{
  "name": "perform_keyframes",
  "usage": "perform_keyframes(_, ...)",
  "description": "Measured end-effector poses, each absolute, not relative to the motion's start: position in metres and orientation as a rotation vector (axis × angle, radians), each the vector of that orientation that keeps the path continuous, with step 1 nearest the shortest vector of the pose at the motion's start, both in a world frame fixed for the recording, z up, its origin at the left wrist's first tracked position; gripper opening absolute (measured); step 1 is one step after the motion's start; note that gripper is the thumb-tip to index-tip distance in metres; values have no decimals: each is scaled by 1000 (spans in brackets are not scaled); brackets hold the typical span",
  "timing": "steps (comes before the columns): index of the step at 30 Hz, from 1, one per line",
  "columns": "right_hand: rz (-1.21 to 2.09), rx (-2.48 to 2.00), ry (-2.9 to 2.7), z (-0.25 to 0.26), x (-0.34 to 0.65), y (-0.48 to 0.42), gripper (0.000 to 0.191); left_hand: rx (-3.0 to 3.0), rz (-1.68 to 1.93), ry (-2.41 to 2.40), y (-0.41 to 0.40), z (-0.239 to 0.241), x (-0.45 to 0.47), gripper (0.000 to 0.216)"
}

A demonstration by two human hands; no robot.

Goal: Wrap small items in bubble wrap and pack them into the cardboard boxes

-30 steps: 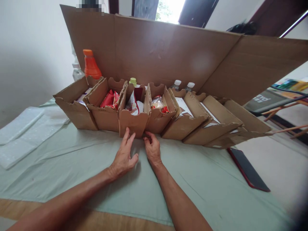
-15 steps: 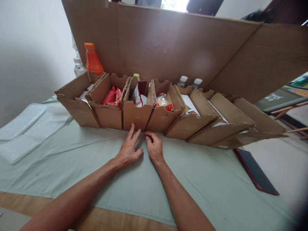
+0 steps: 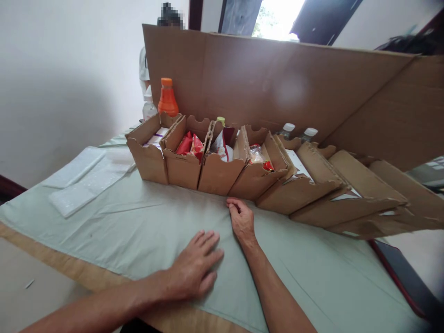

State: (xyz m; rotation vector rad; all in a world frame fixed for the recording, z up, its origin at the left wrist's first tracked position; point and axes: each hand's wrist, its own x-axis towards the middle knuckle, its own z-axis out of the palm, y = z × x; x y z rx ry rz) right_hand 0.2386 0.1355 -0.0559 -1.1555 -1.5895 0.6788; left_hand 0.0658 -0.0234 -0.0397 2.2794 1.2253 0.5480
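Observation:
My left hand [image 3: 196, 266] lies flat on the pale green cloth [image 3: 145, 222], fingers stretched out and holding nothing. My right hand [image 3: 241, 217] rests on the cloth just in front of the row of cardboard boxes [image 3: 215, 173], its fingers curled in; whether they pinch the cloth is hidden. The boxes stand side by side. One holds red snack packets [image 3: 189, 144], the one beside it a white and dark red packet [image 3: 224, 145], another a clear bag [image 3: 258, 155].
A tall cardboard sheet [image 3: 277, 83] stands behind the boxes. An orange bottle [image 3: 167, 98] and clear bottles [image 3: 287, 130] stand at the back. Bubble wrap sheets [image 3: 83, 178] lie at left. A dark red phone [image 3: 402, 273] lies at right. A person stands behind the sheet.
My left hand has drawn back from the boxes toward me and now lies flat on the cloth. The right hand stays near the boxes. The view has swung left.

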Motion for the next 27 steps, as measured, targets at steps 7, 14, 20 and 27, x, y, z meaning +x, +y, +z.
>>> perform_keyframes(7,664,-1035,-1661,-8,200,106,29,2436,794,1155,-93,-89,51,56)
perform_keyframes(14,596,-1031,-2028,72,118,127,63,2190,1500,1215,-97,-100,58,39)
perform_keyframes(20,512,-1092,-1999,68,98,152,25,2050,1720,1240,-95,-72,54,42)
perform_keyframes(27,508,-902,-1986,59,131,57,19,1559,1707,1645,-122,-77,44,49)
